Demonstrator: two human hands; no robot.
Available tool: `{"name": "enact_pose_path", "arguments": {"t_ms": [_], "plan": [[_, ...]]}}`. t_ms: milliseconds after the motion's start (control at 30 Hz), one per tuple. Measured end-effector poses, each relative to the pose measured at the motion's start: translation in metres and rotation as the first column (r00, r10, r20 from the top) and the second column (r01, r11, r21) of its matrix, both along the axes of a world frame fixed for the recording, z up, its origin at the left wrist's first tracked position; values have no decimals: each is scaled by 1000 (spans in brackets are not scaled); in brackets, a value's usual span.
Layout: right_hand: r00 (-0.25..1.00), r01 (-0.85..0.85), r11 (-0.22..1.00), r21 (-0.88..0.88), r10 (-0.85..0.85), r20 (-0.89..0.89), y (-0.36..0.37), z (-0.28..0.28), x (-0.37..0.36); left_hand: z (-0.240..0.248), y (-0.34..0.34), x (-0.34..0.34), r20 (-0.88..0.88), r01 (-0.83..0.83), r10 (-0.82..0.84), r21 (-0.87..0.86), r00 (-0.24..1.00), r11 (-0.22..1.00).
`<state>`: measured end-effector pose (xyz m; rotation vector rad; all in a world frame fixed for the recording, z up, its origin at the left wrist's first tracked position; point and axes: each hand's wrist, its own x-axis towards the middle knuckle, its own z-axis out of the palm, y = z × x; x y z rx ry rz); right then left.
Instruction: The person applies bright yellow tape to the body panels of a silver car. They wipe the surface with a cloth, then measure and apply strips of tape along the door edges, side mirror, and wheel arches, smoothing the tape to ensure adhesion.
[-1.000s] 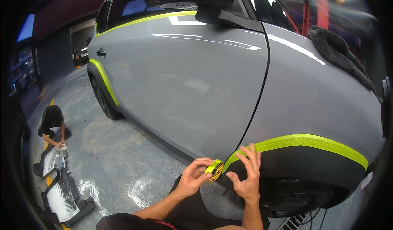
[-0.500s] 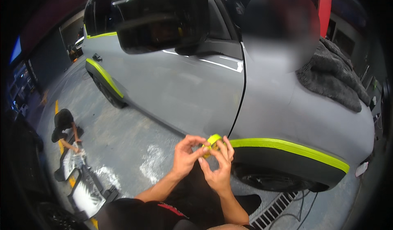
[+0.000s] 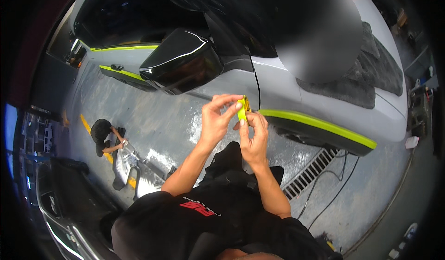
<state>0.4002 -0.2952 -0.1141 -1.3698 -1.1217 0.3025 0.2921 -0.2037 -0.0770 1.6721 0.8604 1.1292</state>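
Observation:
In front of my chest, my left hand (image 3: pixel 216 122) pinches a strip of yellow-green masking tape (image 3: pixel 242 112) between thumb and fingers. My right hand (image 3: pixel 255 138) grips the same tape lower down, its fingers curled at the roll, which they partly hide. Beyond the hands stands a grey car (image 3: pixel 280 91). A band of matching tape (image 3: pixel 320 126) runs along the edge of its dark front wheel-arch trim (image 3: pixel 296 131). The black side mirror (image 3: pixel 183 61) juts out to the left of my hands.
A dark grey towel (image 3: pixel 350 91) lies over the car's front. Right of my legs are a floor drain grate (image 3: pixel 309 174) and black cables (image 3: pixel 337 190). At left a person (image 3: pixel 101 132) crouches over parts on the floor. A black car (image 3: pixel 79 195) stands lower left.
My view has tilted downward, bringing more of my torso and the floor into sight. The hands have risen in the picture, and the tape between them now stands more upright.

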Motion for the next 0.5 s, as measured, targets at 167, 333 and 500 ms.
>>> {"name": "enact_pose_path", "arguments": {"t_ms": [167, 333, 500], "plan": [[950, -26, 989, -148, -22, -311, 7, 21, 8, 20, 22, 33, 37, -76, 84, -188, 996, 979], [927, 0, 905, -425, -159, -339, 30, 30, 35, 11, 78, 52, 139, -68, 80, -89, 987, 994], [861, -115, 976, -186, 5, -509, 37, 35, 42, 16, 67, 66, -157, -12, -1, -84, 988, 996]]}}
